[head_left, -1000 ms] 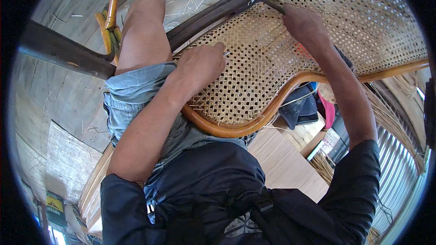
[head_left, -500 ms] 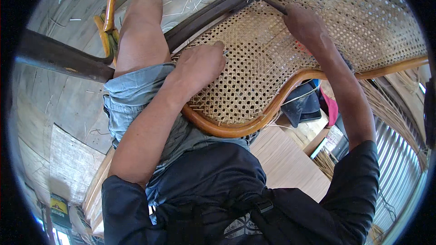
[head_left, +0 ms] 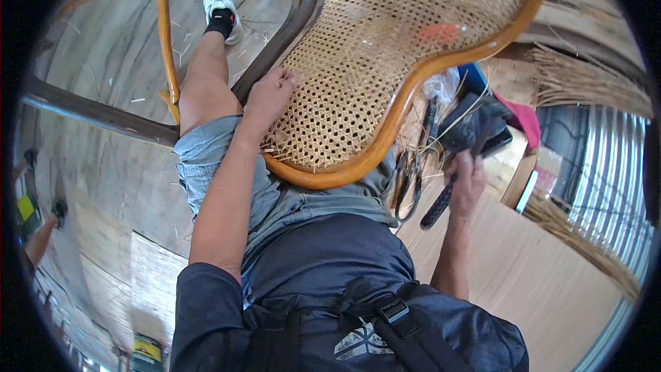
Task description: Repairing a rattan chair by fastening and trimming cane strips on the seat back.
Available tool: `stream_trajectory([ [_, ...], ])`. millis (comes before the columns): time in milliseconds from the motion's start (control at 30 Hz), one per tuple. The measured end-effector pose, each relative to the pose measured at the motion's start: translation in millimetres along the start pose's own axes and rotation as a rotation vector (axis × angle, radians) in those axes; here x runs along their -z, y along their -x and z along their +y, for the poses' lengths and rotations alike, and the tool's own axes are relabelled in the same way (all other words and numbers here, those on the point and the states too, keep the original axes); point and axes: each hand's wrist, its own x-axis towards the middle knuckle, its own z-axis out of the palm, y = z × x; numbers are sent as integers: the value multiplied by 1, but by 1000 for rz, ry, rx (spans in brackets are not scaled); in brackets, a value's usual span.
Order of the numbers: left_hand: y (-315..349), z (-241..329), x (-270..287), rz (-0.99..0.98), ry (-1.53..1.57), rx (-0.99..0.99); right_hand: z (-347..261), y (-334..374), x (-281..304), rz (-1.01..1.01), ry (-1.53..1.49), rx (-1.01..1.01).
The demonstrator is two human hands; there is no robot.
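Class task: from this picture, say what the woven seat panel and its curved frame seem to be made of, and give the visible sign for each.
Woven seat panel: probably cane, pale matte strands in an open lattice, with loose ends near the left hand. Curved frame: apparently bent rattan or wood, glossy orange-brown, smooth and rounded, likely varnished.

Head view, steeply down, close

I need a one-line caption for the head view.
Left hand steadies a woven cane seat panel in its bent wooden frame; right hand grips a dark-handled tool.
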Motion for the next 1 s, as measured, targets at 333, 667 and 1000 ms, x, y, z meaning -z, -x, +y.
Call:
stream_trajectory([
  [333, 9, -4, -6, 141, -38, -47, 142, 69, -3, -53, 443, -79],
  [667, -5, -13, -10, 158, -195, -146, 187, 24, -4, -65, 626, 171],
  [1000, -3, -27, -9, 175, -115, -111, 138, 39, -29, -20, 564, -162],
])
